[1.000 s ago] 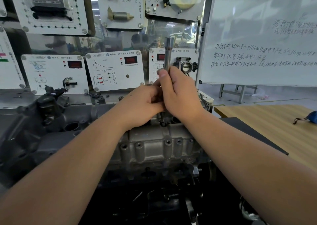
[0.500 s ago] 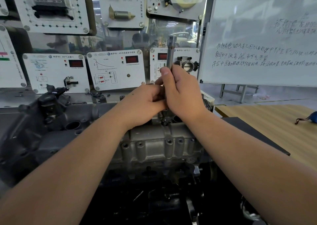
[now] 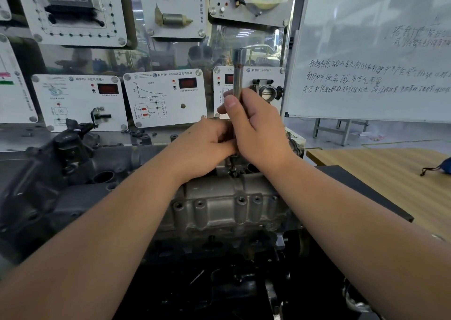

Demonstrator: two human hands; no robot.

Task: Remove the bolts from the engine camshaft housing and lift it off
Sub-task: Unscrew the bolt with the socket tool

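Gripping the long steel socket driver (image 3: 238,73) upright, our right hand (image 3: 258,134) wraps its shaft so it sits square on a bolt (image 3: 234,170); our left hand (image 3: 207,148) pinches lower, steadying it over the grey cast-aluminium camshaft housing (image 3: 219,207), not yet lifted off.

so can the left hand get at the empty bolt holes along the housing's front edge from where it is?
Probably yes. The left hand is wrapped round the lower part of the socket tool, just behind the row of bolt holes on the housing. Nothing lies between them; it would only have to release its grip.
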